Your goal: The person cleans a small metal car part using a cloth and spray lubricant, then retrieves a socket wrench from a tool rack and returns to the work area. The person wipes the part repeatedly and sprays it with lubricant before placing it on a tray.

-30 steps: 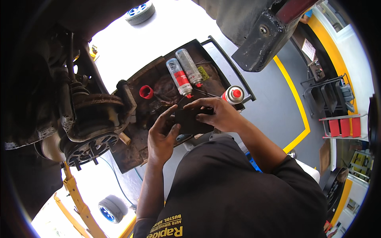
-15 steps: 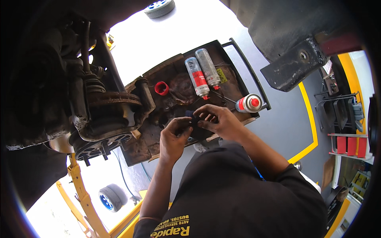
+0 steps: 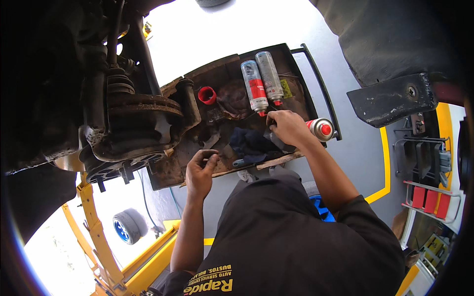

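My left hand [image 3: 201, 172] is raised above the near edge of a worn brown tray [image 3: 170, 170], with its fingers curled toward the thumb; whatever sits in the pinch is too small to make out. Over the tray's right part, my right hand [image 3: 288, 127] bends its fingers downward, the tips partly hidden. Two spray cans, one red and white [image 3: 256, 89] and one grey [image 3: 270, 76], lie just beyond it. A third spray can [image 3: 322, 129] with a red nozzle is right beside that hand. Between my hands rests a crumpled dark cloth [image 3: 251, 142].
A red cap [image 3: 207, 95] sits on the tray's far left. The wheel hub and rusty brake disc [image 3: 143, 106] hang close on the left. A dark bracket [image 3: 390, 101] juts in at upper right. A yellow lift arm [image 3: 96, 232] stands lower left, near a loose wheel [image 3: 127, 227].
My hands were together over the cloth and have parted. The right moved right toward the spray cans, the left slightly left and down. The view has shifted a little.
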Available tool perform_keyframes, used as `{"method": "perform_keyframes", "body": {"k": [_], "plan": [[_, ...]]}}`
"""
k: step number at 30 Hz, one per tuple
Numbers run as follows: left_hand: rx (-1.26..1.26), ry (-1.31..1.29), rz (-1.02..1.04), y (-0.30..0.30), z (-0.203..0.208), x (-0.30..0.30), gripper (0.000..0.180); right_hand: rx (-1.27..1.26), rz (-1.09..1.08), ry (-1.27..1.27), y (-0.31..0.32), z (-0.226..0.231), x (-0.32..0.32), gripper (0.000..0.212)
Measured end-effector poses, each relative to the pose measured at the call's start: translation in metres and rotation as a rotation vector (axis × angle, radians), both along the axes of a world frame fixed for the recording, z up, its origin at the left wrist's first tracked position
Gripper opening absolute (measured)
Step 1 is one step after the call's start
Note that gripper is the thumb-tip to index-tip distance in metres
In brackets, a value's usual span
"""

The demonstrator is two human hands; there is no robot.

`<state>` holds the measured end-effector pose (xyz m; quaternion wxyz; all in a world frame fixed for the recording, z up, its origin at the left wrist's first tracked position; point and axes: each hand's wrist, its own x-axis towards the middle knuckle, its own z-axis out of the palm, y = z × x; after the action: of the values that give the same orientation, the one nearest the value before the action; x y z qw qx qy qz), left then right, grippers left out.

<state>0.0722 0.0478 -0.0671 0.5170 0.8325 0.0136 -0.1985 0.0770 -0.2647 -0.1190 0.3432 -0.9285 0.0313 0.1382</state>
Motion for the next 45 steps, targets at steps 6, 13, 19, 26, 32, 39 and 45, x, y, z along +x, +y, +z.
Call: {"method": "perform_keyframes", "body": {"k": [6, 13, 19, 26, 32, 39, 45], "plan": [[0.058, 0.052, 0.047, 0.026, -0.017, -0.013, 0.018, -0.483, 0.022, 0.049, 0.014, -0.027, 0.016, 0.024], [-0.002, 0.076, -0.043, 0.019, -0.028, -0.024, 0.022, -0.468, 0.077, -0.129, 0.025, -0.009, 0.080, 0.028], [-0.024, 0.104, -0.030, 0.030, -0.031, -0.026, 0.023, -0.690, 0.267, -0.151, 0.046, -0.049, 0.104, 0.040], [-0.031, 0.131, -0.034, 0.037, -0.034, -0.034, 0.024, -0.941, 0.562, -0.182, 0.021, -0.091, 0.112, 0.047], [-0.005, 0.117, -0.003, 0.057, -0.038, -0.039, 0.024, -0.962, 0.655, -0.145, 0.015, -0.066, 0.125, 0.048], [0.033, 0.127, 0.074, 0.086, -0.046, -0.046, 0.025, 0.059, -0.085, -0.290, 0.027, 0.048, 0.160, 0.077], [0.321, -0.075, 0.076, 0.108, -0.090, -0.025, 0.026, 0.137, -0.137, -0.284, 0.017, 0.048, 0.118, 0.088]]}}
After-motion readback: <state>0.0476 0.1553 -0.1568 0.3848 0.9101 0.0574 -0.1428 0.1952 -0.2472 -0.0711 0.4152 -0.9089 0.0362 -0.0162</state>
